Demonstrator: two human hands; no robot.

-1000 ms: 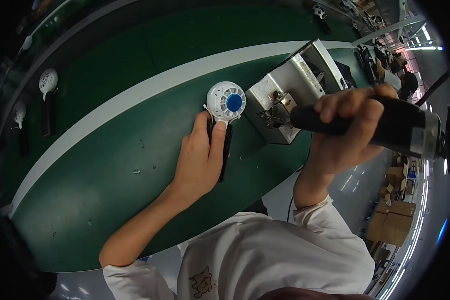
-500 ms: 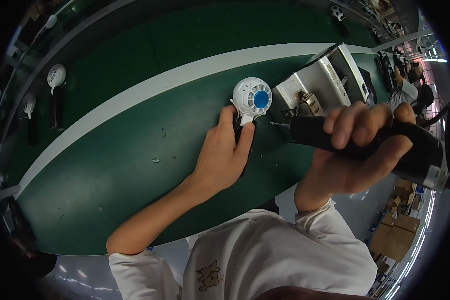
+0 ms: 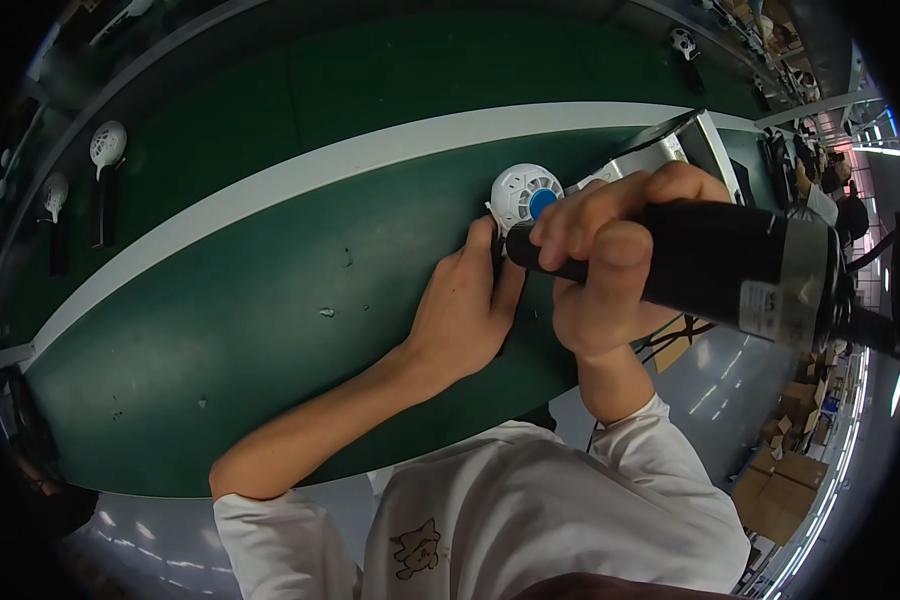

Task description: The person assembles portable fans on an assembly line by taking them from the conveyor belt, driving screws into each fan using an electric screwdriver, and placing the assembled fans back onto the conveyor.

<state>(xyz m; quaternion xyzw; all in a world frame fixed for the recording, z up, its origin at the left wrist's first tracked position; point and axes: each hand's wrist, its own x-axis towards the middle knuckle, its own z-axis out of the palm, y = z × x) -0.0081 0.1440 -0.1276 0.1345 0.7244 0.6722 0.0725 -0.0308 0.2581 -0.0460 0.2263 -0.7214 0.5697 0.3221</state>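
My left hand (image 3: 460, 310) is closed around the dark handle of a small handheld fan (image 3: 518, 192), which has a round white grille head and a blue disc at its centre. The fan is held just above the green bench, head pointing away from me. In my right hand (image 3: 610, 265) is a black electric screwdriver (image 3: 720, 262), gripped around its body and pointing left. Its nose is close against the lower part of the fan head; the bit is hidden, so I cannot tell whether it touches a screw.
Behind my right hand stands a metal box-like fixture (image 3: 660, 150), partly covered. Beyond the pale rail (image 3: 370, 150), more fans (image 3: 108, 150) lie on a green belt (image 3: 390, 65). Small scraps (image 3: 327, 312) dot the bench. Cardboard boxes (image 3: 785, 485) are stacked at right.
My right hand has brought the screwdriver left to the fan, and its tip is now out of sight. The fan has shifted slightly right in view.
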